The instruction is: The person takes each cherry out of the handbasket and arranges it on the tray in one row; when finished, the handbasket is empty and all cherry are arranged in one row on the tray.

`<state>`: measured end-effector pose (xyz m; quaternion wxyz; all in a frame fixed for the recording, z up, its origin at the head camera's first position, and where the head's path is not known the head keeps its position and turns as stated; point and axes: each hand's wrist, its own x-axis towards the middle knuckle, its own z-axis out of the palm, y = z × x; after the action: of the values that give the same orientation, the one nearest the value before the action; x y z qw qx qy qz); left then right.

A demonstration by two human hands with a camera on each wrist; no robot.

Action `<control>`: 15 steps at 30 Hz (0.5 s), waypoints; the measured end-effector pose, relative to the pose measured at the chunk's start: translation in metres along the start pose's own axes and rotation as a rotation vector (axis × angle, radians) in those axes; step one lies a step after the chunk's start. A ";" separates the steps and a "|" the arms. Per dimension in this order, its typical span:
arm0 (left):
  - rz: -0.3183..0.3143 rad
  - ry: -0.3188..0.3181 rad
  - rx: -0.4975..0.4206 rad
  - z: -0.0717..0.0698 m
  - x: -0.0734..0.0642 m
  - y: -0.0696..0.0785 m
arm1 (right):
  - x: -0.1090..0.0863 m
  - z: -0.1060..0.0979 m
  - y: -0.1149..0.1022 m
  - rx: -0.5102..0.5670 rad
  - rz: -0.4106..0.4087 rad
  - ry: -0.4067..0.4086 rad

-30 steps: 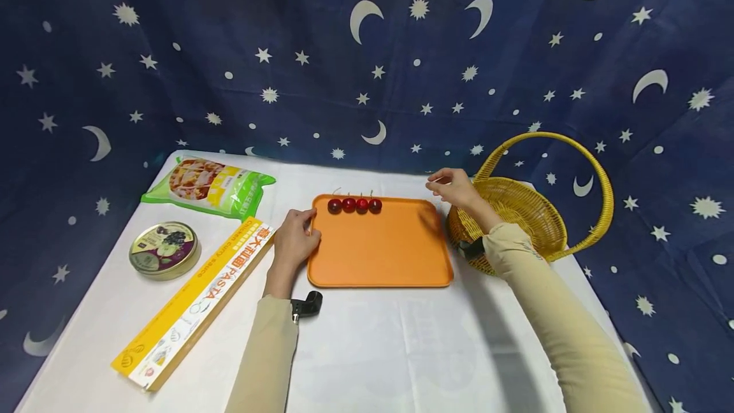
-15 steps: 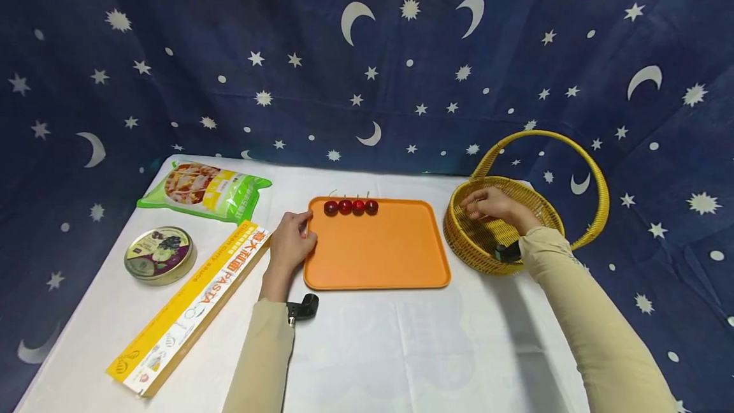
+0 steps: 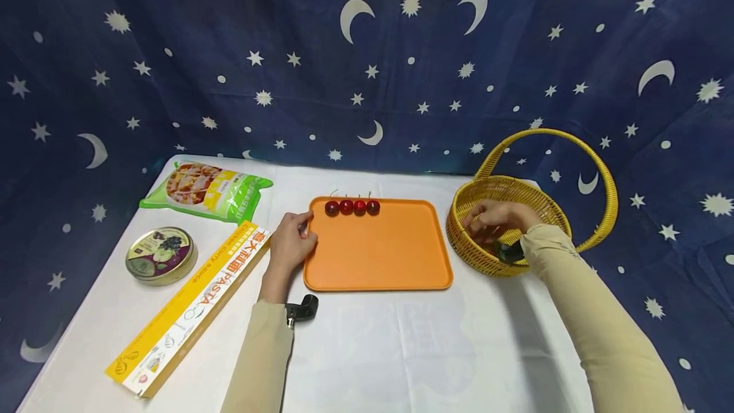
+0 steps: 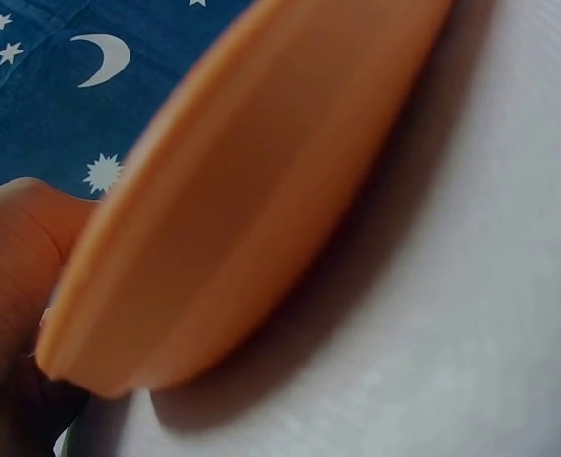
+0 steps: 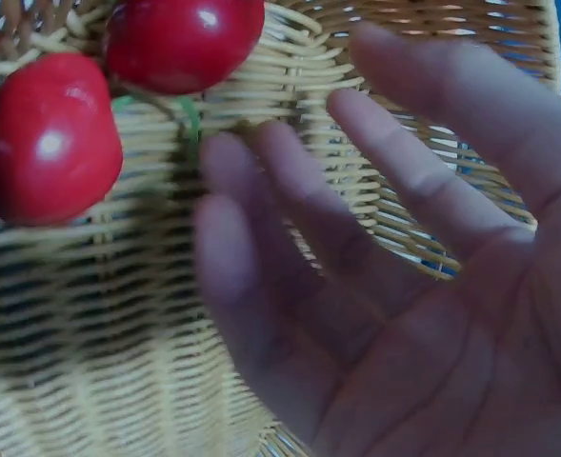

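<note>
The left hand [image 3: 291, 241] grips the left rim of an orange tray [image 3: 378, 253]; in the left wrist view the tray's edge [image 4: 232, 200] hides part of the fingers. Several dark red cherries [image 3: 346, 207] with stems sit in a row along the tray's back edge. Inside the yellow wicker basket [image 3: 478, 260] is the right hand [image 3: 499, 215]. Seen from the right wrist, its fingers are spread and loosely bent, with nothing held. Two red cherries, one lower [image 5: 51, 138] and one upper [image 5: 185, 43], lie in the basket just beyond the fingertips.
A tall handle [image 3: 608, 202] arches over the basket's right side. On the left lie a long pasta box [image 3: 195, 311], a round tin [image 3: 160, 255] and a green food bag [image 3: 212, 190]. A starry dark blue cloth [image 3: 367, 81] hangs behind the white table.
The right hand has moved right, from beside the tray's back right corner into the basket, and then lower. The left hand has stayed on the tray's rim.
</note>
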<state>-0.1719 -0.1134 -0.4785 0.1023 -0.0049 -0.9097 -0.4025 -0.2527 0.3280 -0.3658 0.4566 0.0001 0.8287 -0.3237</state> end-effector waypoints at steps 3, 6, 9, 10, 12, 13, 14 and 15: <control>0.007 0.004 0.000 0.000 0.001 0.001 | -0.004 -0.002 -0.001 -0.023 0.066 -0.029; 0.006 0.004 0.003 0.000 0.002 0.000 | -0.005 -0.001 -0.001 -0.028 0.115 -0.074; 0.005 0.003 0.004 0.000 0.001 0.000 | -0.005 0.001 -0.002 -0.036 0.119 -0.111; 0.005 0.002 0.002 0.000 0.000 0.000 | -0.005 0.002 -0.002 -0.035 0.117 -0.120; 0.008 0.004 0.002 -0.001 -0.001 0.000 | -0.005 0.003 -0.003 -0.039 0.103 -0.138; 0.008 0.004 0.002 -0.001 -0.001 0.001 | -0.004 0.004 -0.003 -0.041 0.091 -0.153; 0.005 0.001 0.002 -0.001 -0.001 0.001 | -0.004 0.004 -0.003 -0.039 0.079 -0.163; 0.004 0.000 0.002 -0.001 -0.002 0.001 | -0.003 0.004 -0.002 -0.033 0.070 -0.170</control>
<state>-0.1700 -0.1137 -0.4773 0.1032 -0.0067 -0.9101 -0.4013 -0.2483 0.3249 -0.3638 0.5360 -0.0059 0.7917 -0.2929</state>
